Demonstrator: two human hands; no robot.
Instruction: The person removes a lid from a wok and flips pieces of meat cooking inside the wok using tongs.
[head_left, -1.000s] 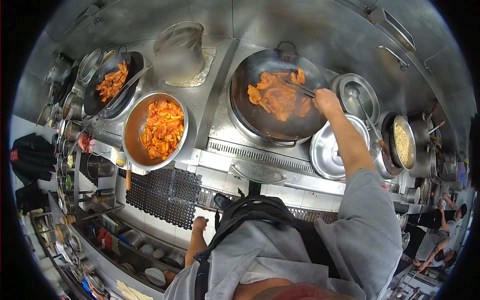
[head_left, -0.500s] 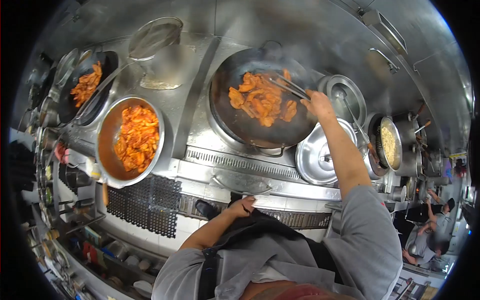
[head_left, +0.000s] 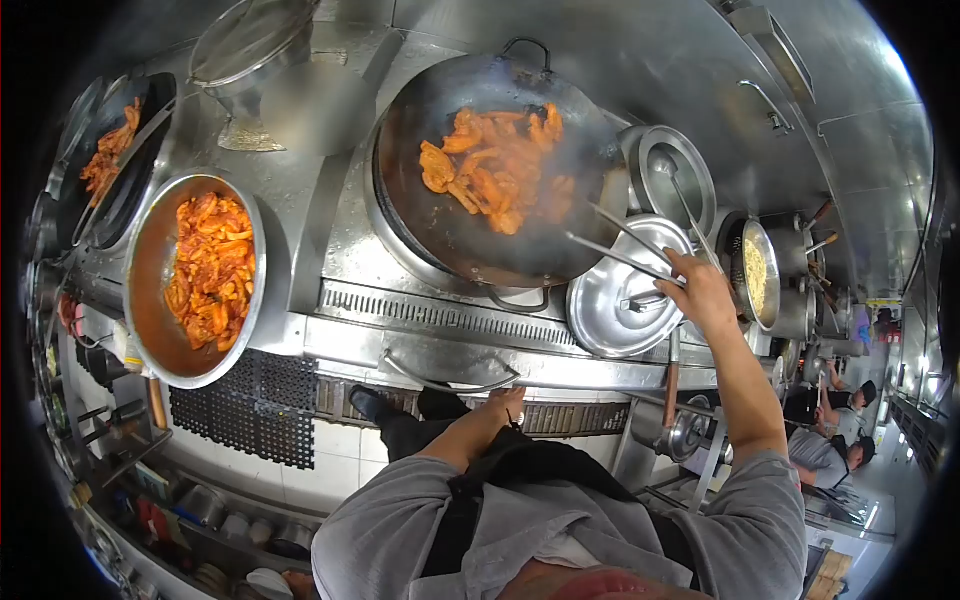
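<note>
My right hand (head_left: 704, 292) is closed on metal tongs (head_left: 628, 252), whose two tips are spread apart over the right rim of a large black wok (head_left: 430, 240). Orange-red meat pieces (head_left: 490, 170) lie in the wok, with steam above them. Beneath the tongs and my hand is a round metal lid (head_left: 600, 310). My left hand (head_left: 507, 400) is low at the front edge of the stove, near a curved metal handle (head_left: 440, 385); its fingers are too small to make out. To the left, a steel bowl (head_left: 150, 350) holds more red-coated meat (head_left: 210, 270).
A second wok (head_left: 140, 190) with meat stands at the far left, near a large strainer (head_left: 250, 45). On the right are a metal pot (head_left: 680, 170), a pan of noodles (head_left: 757, 270) and several pots. Co-workers (head_left: 825, 450) stand far right.
The tongs have come away from the meat, back and to the right, with my right hand. My left hand moved from my side to the stove's front edge. The view has shifted right.
</note>
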